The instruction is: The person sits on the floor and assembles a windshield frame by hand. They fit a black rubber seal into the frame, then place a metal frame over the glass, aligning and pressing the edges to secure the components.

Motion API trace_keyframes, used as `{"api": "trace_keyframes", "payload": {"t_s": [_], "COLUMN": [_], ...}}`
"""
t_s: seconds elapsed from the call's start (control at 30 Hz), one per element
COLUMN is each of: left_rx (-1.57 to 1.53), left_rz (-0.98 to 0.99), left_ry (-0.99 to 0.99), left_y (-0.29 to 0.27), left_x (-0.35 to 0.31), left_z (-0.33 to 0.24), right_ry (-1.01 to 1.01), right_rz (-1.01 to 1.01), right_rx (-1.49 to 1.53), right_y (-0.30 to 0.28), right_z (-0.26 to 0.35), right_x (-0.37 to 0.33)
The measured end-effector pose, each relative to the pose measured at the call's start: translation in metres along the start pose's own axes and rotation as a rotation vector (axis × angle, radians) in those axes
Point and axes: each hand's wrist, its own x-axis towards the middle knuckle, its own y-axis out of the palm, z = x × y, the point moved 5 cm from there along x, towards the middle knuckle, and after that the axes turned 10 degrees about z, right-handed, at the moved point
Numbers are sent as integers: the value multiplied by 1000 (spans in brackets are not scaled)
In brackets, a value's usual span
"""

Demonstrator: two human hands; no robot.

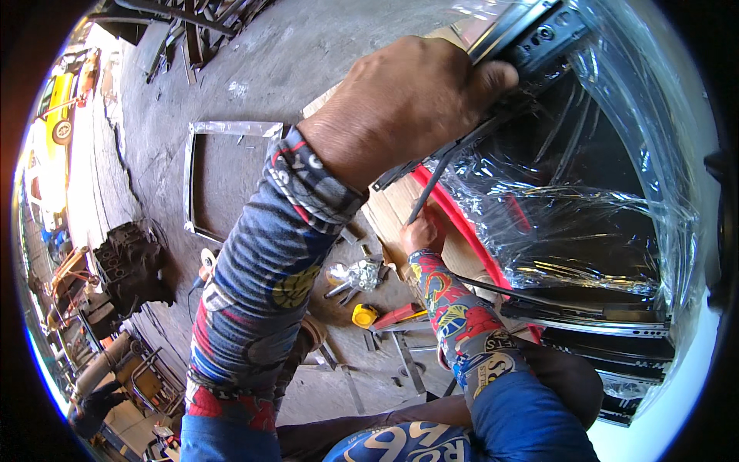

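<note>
Head view shows the thumb of the left hand [412, 96] laid along a metal rail [531, 35] at the upper right, with the knuckles bent over it; the other fingertips are hidden, so whether the rail is gripped cannot be told. Nearer the body, the lower end of a thin dark rod [433, 185] is held in the closed fingers of the right hand [423, 231], and the rod is slanted up toward the rail's underside. Just right of that hand, a red strip [459, 222] is seen running along the edge of a black panel [566, 146], which is covered with crinkled clear film [531, 192]. Cardboard [389, 204] is spread beneath the right hand. Farther down, a clear bag of small fittings [362, 276] is set on the concrete floor [254, 69], near a yellow tape measure [364, 316]. To the left, beyond the left sleeve, a rectangular frame [235, 128] is laid flat, with an angle grinder [206, 269] placed below it. At the far left, a yellow vehicle [55, 115] is parked in bright light.
</note>
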Motion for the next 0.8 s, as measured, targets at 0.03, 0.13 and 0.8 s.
{"api": "trace_keyframes", "payload": {"t_s": [0.03,0.13,0.8], "left_rx": [-18,-618,-171], "left_rz": [-46,-102,-543], "left_ry": [31,-279,-1010], "left_y": [0,27,280], "left_x": [-7,-39,-159], "left_z": [12,86,128], "right_ry": [24,-7,1], "right_rz": [20,-58,43], "right_rx": [9,40,24], "right_y": [2,-3,-25], "right_z": [-1,1,6], "right_x": [0,0,3]}}
